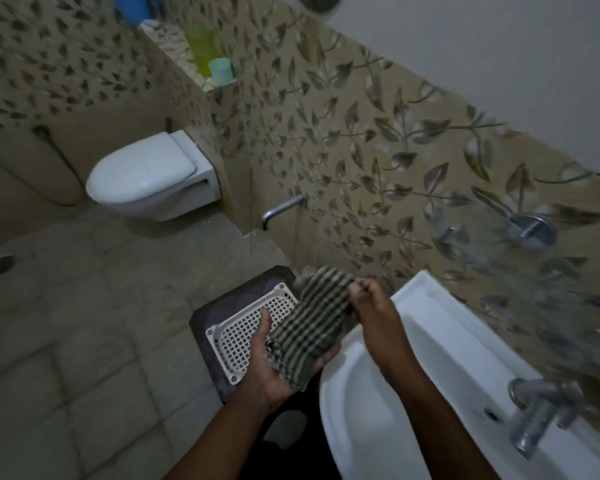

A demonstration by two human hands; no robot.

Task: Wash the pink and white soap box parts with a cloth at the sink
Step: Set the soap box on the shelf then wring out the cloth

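Observation:
A dark and pale striped cloth (312, 320) is stretched between both my hands, just left of the white sink (440, 344). My left hand (274, 368) cups its lower end, palm up. My right hand (371, 303) pinches its upper end over the sink's left rim. A white perforated tray (243, 337) lies flat on a dark stool top (215, 306) below the cloth. No pink soap box part is visible.
A metal tap (541, 414) stands on the sink's right side. A wall spout (281, 207) and a round valve (530, 230) stick out of the leaf-patterned tiles. A white toilet (149, 174) hangs at the back left. Bottles stand on a high ledge (205, 53).

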